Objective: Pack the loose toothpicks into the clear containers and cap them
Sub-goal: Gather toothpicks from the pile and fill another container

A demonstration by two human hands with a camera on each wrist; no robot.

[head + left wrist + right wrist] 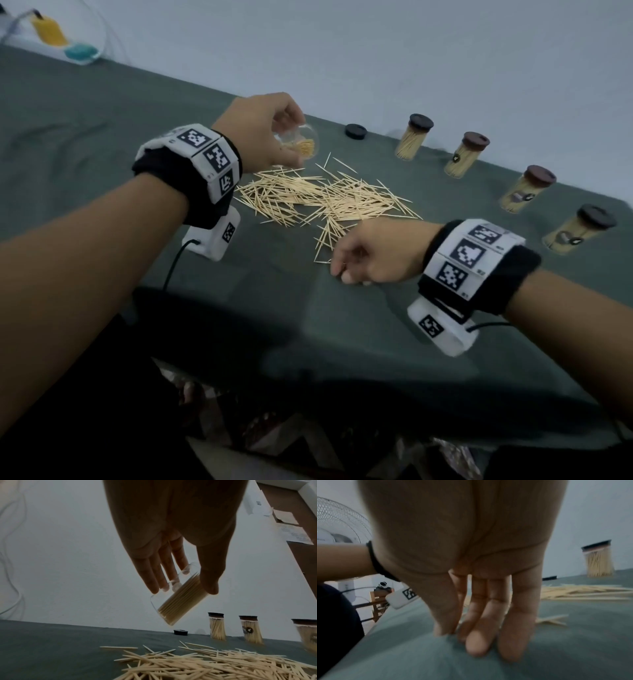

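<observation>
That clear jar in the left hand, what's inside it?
The clear jar, held tilted and uncapped by the left hand, holds a partial bundle of toothpicks; the rest looks empty. The thumb and fingers cover parts of its wall.

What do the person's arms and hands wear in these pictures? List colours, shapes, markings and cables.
Both forearms are bare, with no sleeves. Behind the left hand and the right hand, each wrist carries a black fabric band faced with white square panels printed with black-and-white coded markers. A white boxy camera unit hangs under each wrist, marked alike, trailing a thin black cable.
</observation>
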